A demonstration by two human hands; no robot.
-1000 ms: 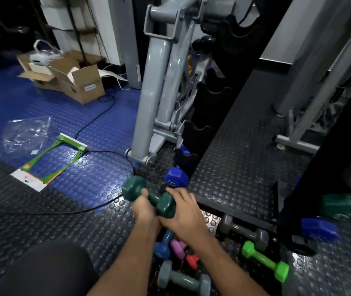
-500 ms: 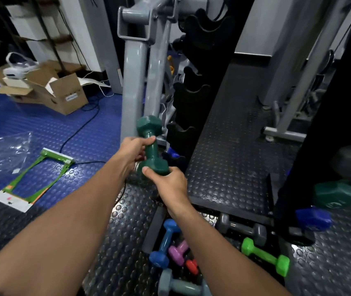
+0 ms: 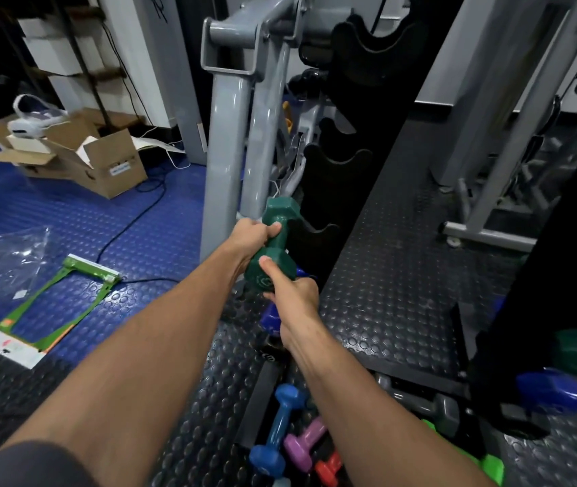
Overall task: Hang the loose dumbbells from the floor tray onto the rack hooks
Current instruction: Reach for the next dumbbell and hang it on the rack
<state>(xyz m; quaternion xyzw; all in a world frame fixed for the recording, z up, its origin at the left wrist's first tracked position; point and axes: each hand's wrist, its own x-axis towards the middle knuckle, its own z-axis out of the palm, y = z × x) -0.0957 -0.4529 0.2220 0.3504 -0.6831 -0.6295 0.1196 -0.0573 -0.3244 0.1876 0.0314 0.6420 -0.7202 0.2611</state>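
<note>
Against the black rack (image 3: 343, 170), a dark green dumbbell (image 3: 274, 246) is held up by both hands in the head view. Its handle is gripped by the left hand (image 3: 250, 237), with the fingers curled around it just below the upper head. The lower head is grasped by the right hand (image 3: 294, 293), the thumb pressed flat on the hexagonal end face. The long axis is kept nearly upright, tilted slightly, with 1 head pointing up toward the rack's curved hooks (image 3: 315, 233) and the other down toward the person. Lower down, in the floor tray (image 3: 262, 398), blue (image 3: 276, 430), pink (image 3: 303, 441), red (image 3: 329, 469), grey (image 3: 431, 405) and bright green (image 3: 487, 465) dumbbells are left lying loose.
</note>
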